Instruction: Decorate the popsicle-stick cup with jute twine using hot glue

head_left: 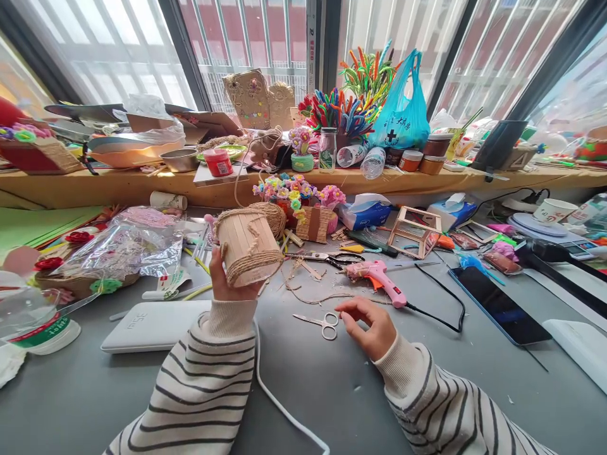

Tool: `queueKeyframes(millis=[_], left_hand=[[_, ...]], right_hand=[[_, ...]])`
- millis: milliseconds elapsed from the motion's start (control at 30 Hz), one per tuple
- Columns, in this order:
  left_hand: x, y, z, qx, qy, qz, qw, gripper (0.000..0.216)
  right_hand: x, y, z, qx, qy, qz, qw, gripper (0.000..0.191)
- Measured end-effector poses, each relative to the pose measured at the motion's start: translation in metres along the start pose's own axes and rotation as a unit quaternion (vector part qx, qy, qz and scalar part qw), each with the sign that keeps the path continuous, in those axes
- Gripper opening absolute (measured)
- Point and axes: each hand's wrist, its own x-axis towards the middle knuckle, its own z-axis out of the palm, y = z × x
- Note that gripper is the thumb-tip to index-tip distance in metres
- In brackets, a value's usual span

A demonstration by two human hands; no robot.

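Observation:
My left hand (229, 281) is wrapped round a small cup made of wooden craft sticks (246, 243), tilted and raised above the table. Twine is wound in a band around its lower end, and a short braided piece of cord runs down its side. Low over the table, my right hand (368, 325) has its fingers loosely bent, a gap between thumb and forefinger, and nothing visible in them. Its fingertips are just right of a pair of small scissors (327, 325) lying flat. A pink glue gun (379, 278) rests on its side beyond that hand.
Behind the cup is a ball of twine (268, 218), whose loose strand trails across the table. A white power bank (152, 325) lies at left, with a white cable (279, 404) nearby. A phone (497, 303) lies at right. Craft supplies crowd the wooden ledge (370, 183).

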Motion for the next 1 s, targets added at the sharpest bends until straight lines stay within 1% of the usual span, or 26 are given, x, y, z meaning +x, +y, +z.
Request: queueKeyframes(millis=[67, 100, 167, 200, 267, 300, 333, 400, 467, 533, 667, 767, 833, 900, 1000], left_hand=[[0.0, -0.007, -0.004, 0.037, -0.019, 0.007, 0.999, 0.048], [-0.001, -0.011, -0.007, 0.071, -0.04, -0.008, 0.997, 0.053], [-0.007, -0.02, -0.016, 0.165, -0.116, -0.063, 0.977, 0.063], [-0.011, -0.023, -0.02, 0.215, -0.139, -0.062, 0.965, 0.065], [-0.019, -0.027, -0.026, 0.275, -0.152, -0.013, 0.949, 0.066], [-0.023, -0.028, -0.027, 0.297, -0.162, -0.004, 0.941, 0.065], [-0.025, -0.028, -0.028, 0.32, -0.171, -0.007, 0.932, 0.061], [-0.028, -0.028, -0.028, 0.342, -0.179, -0.011, 0.922, 0.062], [-0.029, -0.028, -0.03, 0.344, -0.183, -0.017, 0.921, 0.066], [-0.028, -0.029, -0.034, 0.337, -0.169, -0.015, 0.926, 0.072], [-0.026, -0.033, -0.042, 0.362, -0.098, 0.006, 0.927, 0.068], [-0.025, -0.036, -0.044, 0.36, -0.061, -0.012, 0.931, 0.065], [-0.026, -0.038, -0.044, 0.362, -0.056, -0.025, 0.93, 0.067], [-0.026, -0.039, -0.044, 0.368, -0.067, -0.028, 0.927, 0.069], [-0.028, -0.04, -0.045, 0.38, -0.093, -0.024, 0.92, 0.066]], right_hand=[[0.003, -0.001, 0.001, -0.014, -0.004, -0.014, 1.0, 0.018], [0.005, -0.001, 0.001, -0.019, -0.008, -0.022, 1.0, 0.018], [0.007, -0.002, 0.002, -0.023, -0.014, -0.033, 0.999, 0.019], [0.008, -0.002, 0.002, -0.021, -0.016, -0.033, 0.999, 0.019], [0.009, 0.0, 0.002, -0.017, -0.017, -0.029, 0.999, 0.019], [0.009, 0.001, 0.001, -0.015, -0.017, -0.026, 0.999, 0.019], [0.008, 0.002, 0.001, -0.014, -0.018, -0.023, 0.999, 0.019], [0.007, 0.004, 0.0, -0.012, -0.022, -0.018, 1.0, 0.02], [0.004, 0.006, 0.0, -0.01, -0.03, -0.011, 0.999, 0.02], [0.003, 0.007, 0.001, -0.004, -0.036, 0.002, 0.999, 0.02], [0.001, 0.008, 0.005, 0.012, -0.009, 0.024, 1.0, 0.019], [0.001, 0.009, 0.006, 0.017, 0.003, 0.027, 0.999, 0.018], [0.001, 0.01, 0.006, 0.021, -0.001, 0.026, 0.999, 0.018], [0.001, 0.01, 0.006, 0.024, 0.001, 0.025, 0.999, 0.017], [0.001, 0.011, 0.008, 0.029, 0.03, 0.027, 0.999, 0.017]])
